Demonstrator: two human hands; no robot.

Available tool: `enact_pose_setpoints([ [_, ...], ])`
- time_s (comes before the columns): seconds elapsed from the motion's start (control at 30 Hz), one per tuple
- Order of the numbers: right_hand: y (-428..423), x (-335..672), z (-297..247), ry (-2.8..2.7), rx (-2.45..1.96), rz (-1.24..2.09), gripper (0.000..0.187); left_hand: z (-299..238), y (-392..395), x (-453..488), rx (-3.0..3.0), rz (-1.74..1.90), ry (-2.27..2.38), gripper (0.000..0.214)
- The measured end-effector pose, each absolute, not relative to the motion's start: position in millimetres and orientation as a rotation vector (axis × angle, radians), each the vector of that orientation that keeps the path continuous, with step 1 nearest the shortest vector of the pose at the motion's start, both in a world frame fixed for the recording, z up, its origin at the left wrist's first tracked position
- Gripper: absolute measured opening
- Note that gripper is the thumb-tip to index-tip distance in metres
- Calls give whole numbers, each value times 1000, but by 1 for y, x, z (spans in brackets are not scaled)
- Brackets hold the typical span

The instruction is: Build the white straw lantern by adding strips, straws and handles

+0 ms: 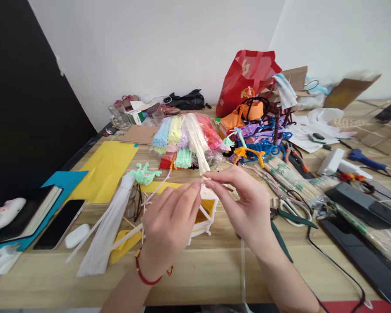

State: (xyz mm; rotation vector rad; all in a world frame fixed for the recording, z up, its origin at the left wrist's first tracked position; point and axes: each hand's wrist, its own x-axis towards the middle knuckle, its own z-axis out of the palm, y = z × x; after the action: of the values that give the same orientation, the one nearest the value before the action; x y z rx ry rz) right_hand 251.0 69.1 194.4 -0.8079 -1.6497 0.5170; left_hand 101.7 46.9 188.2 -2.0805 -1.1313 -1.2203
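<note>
My left hand [171,217] and my right hand [243,202] meet fingertip to fingertip above the table, both closed in a pinch. Between them is a white pipe cleaner [127,237], whose long end sticks out at lower left from under my left hand. The pinched part is small and mostly covered by my fingers. Just below and behind my hands stands a small white-framed box with yellow panels [210,215], partly hidden. Left of my left hand lies a bundle of white pipe cleaners [107,230]. Behind my fingertips are bagged pipe cleaners in several colours [185,134].
Green-handled pliers [282,237] and white-handled scissors [296,211] lie right of my right hand. Further right are a black power bank [365,204] and a dark tablet [361,256]. A phone [59,224], glasses [135,202] and yellow sheets [104,171] are at left; a red bag [244,82] stands behind.
</note>
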Motion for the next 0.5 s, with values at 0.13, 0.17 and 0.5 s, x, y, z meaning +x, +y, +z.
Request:
enact_pose_setpoints([
  [0.13, 68, 250, 194, -1646, -804, 587, 19, 185, 41, 97, -2098, -1163, -1151, 30],
  [0.17, 67, 250, 193, -1639, -803, 625, 20, 185, 40, 96, -2102, -1142, -1158, 31],
  [0.5, 69, 247, 191, -1437, -723, 944, 11, 186, 38, 98, -2038, -1192, -1183, 27],
])
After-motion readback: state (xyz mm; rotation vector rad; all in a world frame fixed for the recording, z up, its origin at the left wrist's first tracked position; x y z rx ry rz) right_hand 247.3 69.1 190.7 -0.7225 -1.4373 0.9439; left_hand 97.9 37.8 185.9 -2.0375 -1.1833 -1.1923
